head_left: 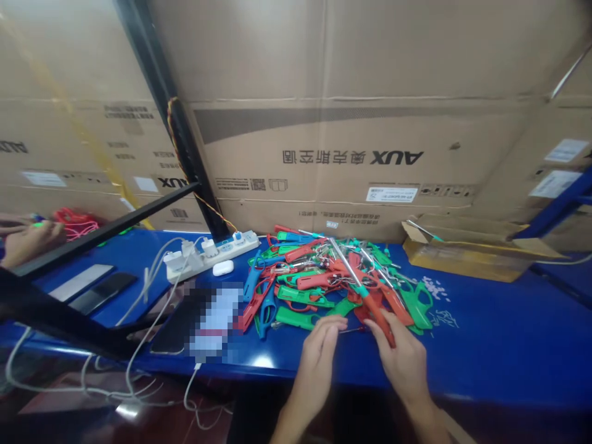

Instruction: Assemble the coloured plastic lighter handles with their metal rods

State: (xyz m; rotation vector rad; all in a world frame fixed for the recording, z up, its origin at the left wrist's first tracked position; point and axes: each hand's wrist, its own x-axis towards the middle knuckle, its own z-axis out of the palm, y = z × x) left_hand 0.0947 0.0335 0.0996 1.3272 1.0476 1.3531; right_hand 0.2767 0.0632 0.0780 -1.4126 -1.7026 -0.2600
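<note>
My right hand [402, 354] is wrapped round the red handle of a long-nosed lighter [380, 317]. Its teal collar and metal tube point up and left over the pile. Beside it, the fingers of my left hand [319, 351] are curled and pressed together. A thin metal piece [352, 330] with a reddish end shows at their tips; whether they grip it is unclear. Just beyond both hands lies a heap of red, green and blue lighter parts [300, 282], some with metal tubes. Small pale pink bits [435, 288] and fine thin pieces [444, 319] are scattered to its right.
An open cardboard box [462, 259] stands at the back right. To the left are a white power strip [213, 256] with cables, a white earphone case [222, 267] and a phone [176, 320]. A black metal post [160, 80] rises there. Another person's hand [34, 237] shows far left.
</note>
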